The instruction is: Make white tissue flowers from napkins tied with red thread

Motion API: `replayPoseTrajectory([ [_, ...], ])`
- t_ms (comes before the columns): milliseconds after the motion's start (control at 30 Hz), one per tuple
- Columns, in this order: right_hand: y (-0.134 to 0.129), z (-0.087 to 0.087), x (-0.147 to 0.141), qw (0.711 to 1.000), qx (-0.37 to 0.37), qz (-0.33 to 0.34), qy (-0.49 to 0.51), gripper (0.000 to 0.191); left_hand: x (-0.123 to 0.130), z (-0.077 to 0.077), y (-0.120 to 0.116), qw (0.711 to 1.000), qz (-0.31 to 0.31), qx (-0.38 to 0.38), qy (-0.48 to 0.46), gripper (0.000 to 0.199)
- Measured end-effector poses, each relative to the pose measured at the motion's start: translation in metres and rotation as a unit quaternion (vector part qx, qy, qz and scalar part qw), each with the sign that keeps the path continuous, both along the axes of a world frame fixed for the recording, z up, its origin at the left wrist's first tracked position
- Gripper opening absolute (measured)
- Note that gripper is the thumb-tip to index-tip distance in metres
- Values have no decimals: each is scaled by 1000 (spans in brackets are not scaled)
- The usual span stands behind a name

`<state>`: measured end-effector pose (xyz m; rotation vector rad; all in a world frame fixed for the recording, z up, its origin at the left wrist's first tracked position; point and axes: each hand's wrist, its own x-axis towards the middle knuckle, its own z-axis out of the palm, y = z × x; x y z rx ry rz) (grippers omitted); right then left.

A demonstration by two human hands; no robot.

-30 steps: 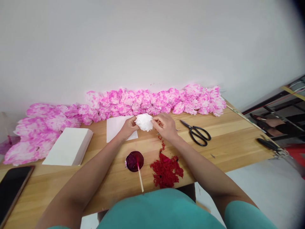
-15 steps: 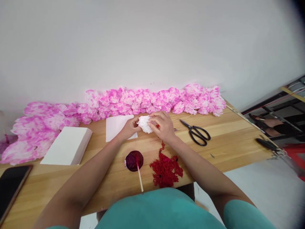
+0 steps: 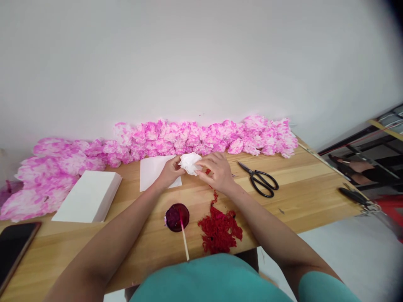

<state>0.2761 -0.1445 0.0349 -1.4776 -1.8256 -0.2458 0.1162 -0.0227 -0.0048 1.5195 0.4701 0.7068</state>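
A crumpled white paper flower [image 3: 189,163] is held up between both hands over the wooden table. My left hand [image 3: 171,171] pinches its left side, and my right hand [image 3: 217,171] has thumb and fingertips on its right edge. Beneath my left hand lies a flat white sheet [image 3: 151,172]. Closer to me stands a round dish of dark magenta liquid [image 3: 172,218] with a stick [image 3: 185,241] resting in it. A heap of red yarn [image 3: 220,230] lies below my right hand, a strand running up towards it.
Pink-and-white paper flowers [image 3: 189,136] line the wall. Black-handled scissors [image 3: 264,182] lie at the right, a white paper stack [image 3: 85,195] and a phone [image 3: 15,247] at the left. Another black-handled tool [image 3: 352,193] is on the right edge; a person's legs [image 3: 355,172] show beyond.
The view has tilted slightly, so the table appears lower. My right fingers have shifted on the flower's edge, and the white flower looks a little more spread.
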Motion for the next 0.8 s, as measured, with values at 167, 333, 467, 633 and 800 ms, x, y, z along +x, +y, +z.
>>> replayPoseTrajectory([
  [167,3,-4,1,999,-15,-13,30,13,0,2,-1,1000,-8,-2,3,36],
  [333,7,-8,5,992,-48,-33,109,15,0,2,-2,1000,-1,-12,13,36],
  [467,5,-3,5,993,-35,-14,108,11,0,1,-2,1000,0,-11,8,34],
  [633,-2,5,-1,1000,-5,6,25,13,-1,0,-1,1000,-8,-2,5,31],
  [800,1,5,-8,999,-11,-33,-28,17,-1,0,-2,999,-34,18,18,27],
])
